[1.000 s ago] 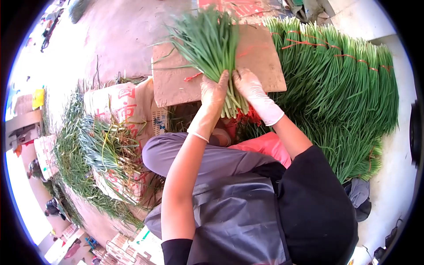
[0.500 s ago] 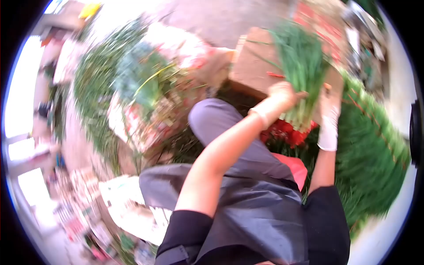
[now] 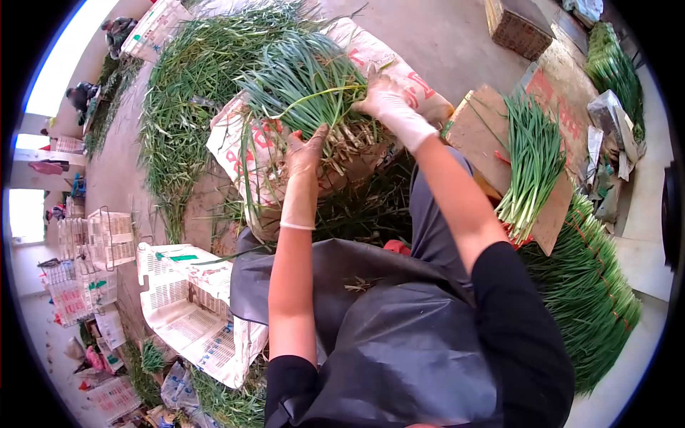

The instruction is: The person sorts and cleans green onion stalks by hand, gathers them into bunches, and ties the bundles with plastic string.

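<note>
A loose pile of scallions [image 3: 307, 78] lies on a white sack with red print [image 3: 246, 153], leaves pointing away and roots toward me. My left hand [image 3: 305, 151], in a thin pale glove, touches the near left side of the pile with thumb and fingers apart. At the right side of the pile, my gloved right hand [image 3: 385, 100] is spread against the stalks. Neither hand is closed around a bunch. A trimmed bunch of scallions [image 3: 534, 157] rests on a cardboard-covered board [image 3: 485, 118] to my right, untouched.
Stacked scallion bundles [image 3: 592, 292] with red ties stand at the far right. Loose greens [image 3: 171, 135] cover the floor behind the sack. A white plastic crate [image 3: 193, 314] sits at my lower left, with more crates [image 3: 93, 242] beyond. People [image 3: 82, 96] are at the far left.
Both hands have left the scallion bunch at the right and moved left to the pile on the sack. The bunch now lies released on the board. My view has shifted.
</note>
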The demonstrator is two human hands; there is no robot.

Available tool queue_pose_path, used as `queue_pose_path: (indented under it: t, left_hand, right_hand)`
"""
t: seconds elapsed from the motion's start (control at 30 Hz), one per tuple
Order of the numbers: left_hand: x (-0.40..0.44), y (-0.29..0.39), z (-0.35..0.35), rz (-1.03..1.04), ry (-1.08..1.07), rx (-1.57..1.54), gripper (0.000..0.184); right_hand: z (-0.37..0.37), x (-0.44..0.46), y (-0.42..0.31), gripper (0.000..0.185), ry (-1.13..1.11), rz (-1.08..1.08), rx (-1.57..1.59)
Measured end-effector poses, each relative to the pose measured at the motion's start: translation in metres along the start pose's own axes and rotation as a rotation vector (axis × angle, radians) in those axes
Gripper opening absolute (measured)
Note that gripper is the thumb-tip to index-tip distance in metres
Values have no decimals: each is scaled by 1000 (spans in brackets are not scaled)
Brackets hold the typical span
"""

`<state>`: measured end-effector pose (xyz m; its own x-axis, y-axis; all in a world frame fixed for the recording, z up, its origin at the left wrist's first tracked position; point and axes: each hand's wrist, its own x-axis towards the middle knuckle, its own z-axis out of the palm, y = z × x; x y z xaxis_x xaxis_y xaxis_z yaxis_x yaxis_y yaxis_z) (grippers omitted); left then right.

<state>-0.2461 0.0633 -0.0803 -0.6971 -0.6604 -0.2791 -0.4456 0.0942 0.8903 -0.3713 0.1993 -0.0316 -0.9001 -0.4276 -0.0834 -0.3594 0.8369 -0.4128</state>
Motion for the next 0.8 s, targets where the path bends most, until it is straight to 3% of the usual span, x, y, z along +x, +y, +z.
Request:
queue_pose_path:
  t: [0.03, 0.07, 0.13, 0.17, 0.2, 0.27, 0.3, 0.33, 0.4, 0.43, 0.47, 0.53, 0.6, 0.67, 0.7, 0.73, 0.8]
  left_hand:
    - [9, -7, 1, 81, 199, 16, 84]
    - [19, -5, 1, 5, 74, 216, 110]
    - [14, 5, 9, -34, 93, 421, 113]
    - [13, 2, 8, 101, 123, 258, 100]
    - [14, -5, 5, 85, 124, 251, 100]
    - [17, -17, -4, 280, 192, -80, 86]
    - [30, -28, -14, 288, 148, -296, 75]
    - [42, -39, -26, 297, 105, -513, 65]
    - [32, -28, -51, 111, 47, -820, 59]
    - [42, -53, -55, 79, 10, -993, 49]
    - [52, -76, -64, 73, 18, -995, 49]
    - [65, -104, -80, -384, -91, -972, 40]
    - [46, -98, -85, -356, -68, -940, 32]
    - [29, -91, -97, -484, -200, -613, 28]
    - [35, -112, -98, -337, -190, -591, 26]
    - [25, -107, -103, -343, -174, -594, 26]
    - [-2, -79, -112, -545, -236, -758, 24]
  right_hand:
    - [26, 15, -6, 81, -15, 111, 9]
    - [51, 28, -16, 88, -88, 147, -179]
    - [64, 31, -41, 91, -69, 158, -81]
    - [64, 24, -47, 87, -64, 86, -104]
    - [60, 22, -47, 87, -77, 82, -115]
    - [53, 15, -34, 80, -7, -144, -4]
    - [38, 15, -35, 74, 83, 9, 1]
    - [35, 22, -20, 68, 229, -73, 28]
    - [34, 37, -3, 48, 60, -8, -124]
    - [42, 41, 6, 46, 1, 75, -153]
    - [51, 44, 13, 45, -56, 149, -184]
    - [42, 38, 10, 47, -83, 92, -268]
    - [34, 23, -2, 48, -115, 37, -347]
    - [22, -12, -28, 46, 403, -171, -386]
    - [15, -32, -48, 45, 358, -160, -253]
    - [14, -52, -68, 44, 312, -144, -120]
    - [32, -81, -91, 51, -24, -135, 265]
